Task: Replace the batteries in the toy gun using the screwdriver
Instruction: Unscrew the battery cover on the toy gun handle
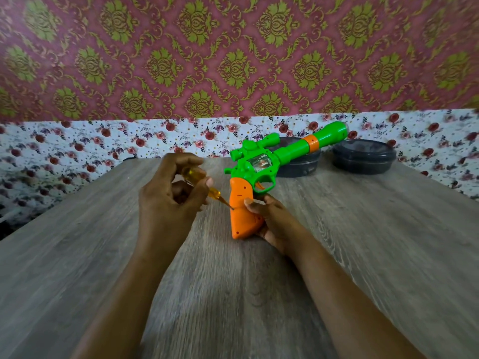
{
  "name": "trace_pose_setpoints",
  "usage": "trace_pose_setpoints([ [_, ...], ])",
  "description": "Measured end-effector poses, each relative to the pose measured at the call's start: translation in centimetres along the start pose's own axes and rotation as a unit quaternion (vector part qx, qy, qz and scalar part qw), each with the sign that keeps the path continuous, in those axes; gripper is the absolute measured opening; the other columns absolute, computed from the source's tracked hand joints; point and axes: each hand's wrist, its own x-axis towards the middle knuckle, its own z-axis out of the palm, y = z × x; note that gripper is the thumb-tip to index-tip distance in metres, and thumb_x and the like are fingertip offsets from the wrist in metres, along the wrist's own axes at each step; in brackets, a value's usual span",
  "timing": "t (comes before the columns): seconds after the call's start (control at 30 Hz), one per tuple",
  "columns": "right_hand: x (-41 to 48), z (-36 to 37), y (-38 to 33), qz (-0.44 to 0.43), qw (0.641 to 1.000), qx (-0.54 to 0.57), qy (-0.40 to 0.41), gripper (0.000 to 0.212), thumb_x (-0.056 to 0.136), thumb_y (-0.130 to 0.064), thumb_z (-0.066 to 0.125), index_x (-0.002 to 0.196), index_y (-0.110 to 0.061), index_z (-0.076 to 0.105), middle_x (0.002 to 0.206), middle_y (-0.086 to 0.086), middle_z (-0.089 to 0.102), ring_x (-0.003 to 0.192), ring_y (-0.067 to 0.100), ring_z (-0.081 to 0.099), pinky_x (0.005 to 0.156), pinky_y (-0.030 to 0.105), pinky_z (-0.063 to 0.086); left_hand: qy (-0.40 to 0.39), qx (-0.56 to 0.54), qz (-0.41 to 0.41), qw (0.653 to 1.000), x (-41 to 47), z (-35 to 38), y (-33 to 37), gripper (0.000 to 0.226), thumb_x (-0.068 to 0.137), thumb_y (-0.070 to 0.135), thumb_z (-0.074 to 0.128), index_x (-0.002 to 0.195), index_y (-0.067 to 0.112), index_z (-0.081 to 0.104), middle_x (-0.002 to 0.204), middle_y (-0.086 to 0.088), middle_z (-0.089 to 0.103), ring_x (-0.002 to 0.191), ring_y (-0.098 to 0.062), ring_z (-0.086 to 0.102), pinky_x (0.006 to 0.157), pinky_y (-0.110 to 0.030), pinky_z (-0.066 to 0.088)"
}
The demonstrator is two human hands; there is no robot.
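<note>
**A:** How is the left hand seen?

**B:** It is curled round the screwdriver. The yellow handle is pinched by the thumb and fingers.

**A:** Where is the tip pointed?

**B:** It is set against the side of the orange grip, about halfway down.

**A:** And the right hand?

**B:** The gun is held by it. The fingers are wrapped round the grip from the right side. The thumb is laid on the face of the grip, close to the tip.

**A:** Where is the gun?

**B:** It is held up over the middle of the table. The grip is kept low. The green barrel is pointed up and away to the right. It cannot be told if the bottom of the grip is touching the table.

**A:** What else is seen on the gun?

**B:** A small sight is fixed on top. An orange ring is wrapped round the barrel.

**A:** What is found behind it?

**B:** Two dark round tubs are set at the far side of the table. One tub is partly hidden by the barrel. It cannot be told if they touch. The other tub is set to the right, apart from the gun.

**A:** And past the table?

**B:** A cloth with little flowers is seen there. A red and gold wall is seen above it.
</note>
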Motion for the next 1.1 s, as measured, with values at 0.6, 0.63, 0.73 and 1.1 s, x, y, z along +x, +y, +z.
trace_pose_setpoints([
  [0.6, -0.03, -0.03, -0.01, -0.002, 1.0, -0.001, -0.003, 0.043, 0.092, -0.008, 0.05, 0.134, -0.01, 0.04, 0.132, 0.013, 0.052, 0.104, 0.022, 0.054, 0.087, 0.044, 0.045, -0.011, -0.042, -0.029, 0.999, 0.3, -0.48, 0.36, 0.027, 0.063, 0.04, 0.067, 0.08, 0.022, 0.056, 0.073, 0.011, 0.068, 0.054, -0.008, 0.063, 0.051, -0.016, 0.049],
  [0.63, -0.01, -0.03, 0.03, -0.001, 1.0, -0.003, -0.002, 0.044, 0.092, -0.008, 0.05, 0.135, -0.01, 0.039, 0.133, 0.013, 0.052, 0.105, 0.023, 0.054, 0.088, 0.044, 0.045, -0.006, -0.042, -0.032, 0.999, 0.21, -0.34, 0.35, 0.03, 0.063, 0.042, 0.067, 0.078, 0.021, 0.053, 0.071, 0.011, 0.068, 0.055, -0.008, 0.063, 0.05, -0.016, 0.049],
  [0.73, 0.1, -0.02, 0.13, -0.001, 1.0, -0.009, 0.001, 0.047, 0.092, -0.009, 0.051, 0.137, -0.009, 0.038, 0.136, 0.015, 0.05, 0.108, 0.025, 0.053, 0.089, 0.046, 0.046, -0.001, -0.043, -0.024, 0.999, 0.04, 0.03, 0.2, 0.022, 0.073, 0.028, 0.068, 0.084, 0.024, 0.049, 0.076, 0.013, 0.068, 0.057, -0.008, 0.064, 0.051, -0.016, 0.049],
  [1.1, 0.02, -0.15, -0.04, 0.004, 1.0, -0.003, 0.005, 0.042, 0.093, -0.008, 0.05, 0.134, -0.009, 0.041, 0.125, 0.012, 0.054, 0.1, 0.021, 0.055, 0.087, 0.045, 0.044, -0.106, -0.061, -0.014, 0.992, 0.17, -0.38, 0.16, 0.025, 0.084, 0.012, 0.052, 0.104, 0.023, 0.062, 0.098, 0.003, 0.07, 0.074, -0.013, 0.068, 0.065, -0.02, 0.054],
])
